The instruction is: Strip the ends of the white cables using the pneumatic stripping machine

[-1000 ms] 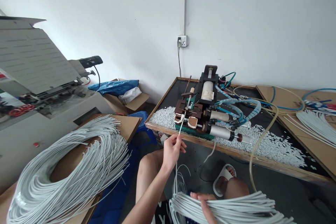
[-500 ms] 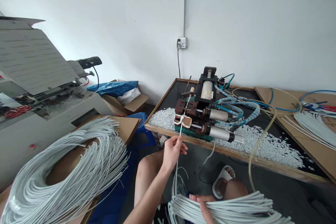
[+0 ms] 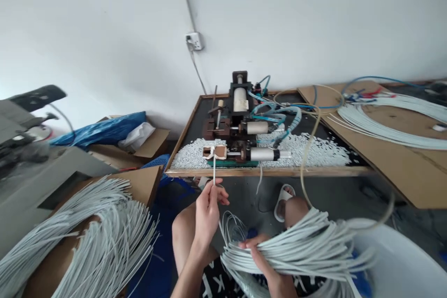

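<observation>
My left hand (image 3: 206,209) pinches a thin white cable (image 3: 214,170) just below the front clamp (image 3: 220,152) of a small pneumatic machine (image 3: 240,101). The cable runs straight up from my fingers, its far end in the clamp's jaws. Over my lap, my right hand (image 3: 260,257) is wrapped around a thick bundle of white cables (image 3: 300,247), thumb on the near side. Part of that hand is hidden by the cables. Many small white offcuts (image 3: 190,154) lie around the machine on a black wood-edged bench (image 3: 190,123).
A large coil of white cables (image 3: 104,242) lies on cardboard at left. Another coil (image 3: 401,139) rests on cardboard at right. Blue air hoses (image 3: 295,116) and a yellowish tube (image 3: 310,149) loop beside the machine. A white tub (image 3: 401,256) stands at lower right.
The view has swung to the right, showing more of the right coil and the white tub. My left hand still grips the cable at the clamp; the bundle in my right hand sits slightly higher.
</observation>
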{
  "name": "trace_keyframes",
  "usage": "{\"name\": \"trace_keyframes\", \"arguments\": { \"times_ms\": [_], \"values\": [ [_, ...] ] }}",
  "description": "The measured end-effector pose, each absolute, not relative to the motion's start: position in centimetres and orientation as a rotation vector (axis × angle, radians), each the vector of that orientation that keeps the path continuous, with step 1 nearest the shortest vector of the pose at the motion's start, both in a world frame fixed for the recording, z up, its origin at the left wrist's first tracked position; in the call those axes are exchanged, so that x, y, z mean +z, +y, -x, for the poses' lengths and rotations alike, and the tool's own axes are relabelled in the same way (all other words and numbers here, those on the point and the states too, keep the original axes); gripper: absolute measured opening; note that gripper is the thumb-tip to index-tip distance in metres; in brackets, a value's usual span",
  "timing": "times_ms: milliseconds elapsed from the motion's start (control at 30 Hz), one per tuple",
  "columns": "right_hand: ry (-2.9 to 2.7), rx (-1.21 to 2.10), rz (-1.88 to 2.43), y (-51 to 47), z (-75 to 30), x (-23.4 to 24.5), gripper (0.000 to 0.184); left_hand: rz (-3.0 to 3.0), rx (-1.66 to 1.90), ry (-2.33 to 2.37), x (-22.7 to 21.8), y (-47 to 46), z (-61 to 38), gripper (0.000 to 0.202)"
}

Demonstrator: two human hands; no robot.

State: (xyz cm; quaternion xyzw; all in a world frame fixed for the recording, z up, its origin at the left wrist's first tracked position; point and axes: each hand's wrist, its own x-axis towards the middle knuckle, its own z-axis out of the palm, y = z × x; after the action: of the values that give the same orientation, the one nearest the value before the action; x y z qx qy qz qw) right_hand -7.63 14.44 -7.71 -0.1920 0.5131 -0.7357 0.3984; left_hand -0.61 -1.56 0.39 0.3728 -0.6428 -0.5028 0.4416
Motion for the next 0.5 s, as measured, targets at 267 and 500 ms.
{"name": "trace_keyframes", "arguments": {
  "times_ms": [267,500],
  "values": [
    [1.405,-1.737,0.795,15.3,7.4,-6.3,0.033,-0.527,-1.098,-2.341,1.2,1.7,-0.6,0.032],
    [1.448,-1.555,0.774,15.9,8.1,-4.4,0.059,-0.288,-1.157,-2.711,3.5,2.8,0.7,0.03]
  ]
}}
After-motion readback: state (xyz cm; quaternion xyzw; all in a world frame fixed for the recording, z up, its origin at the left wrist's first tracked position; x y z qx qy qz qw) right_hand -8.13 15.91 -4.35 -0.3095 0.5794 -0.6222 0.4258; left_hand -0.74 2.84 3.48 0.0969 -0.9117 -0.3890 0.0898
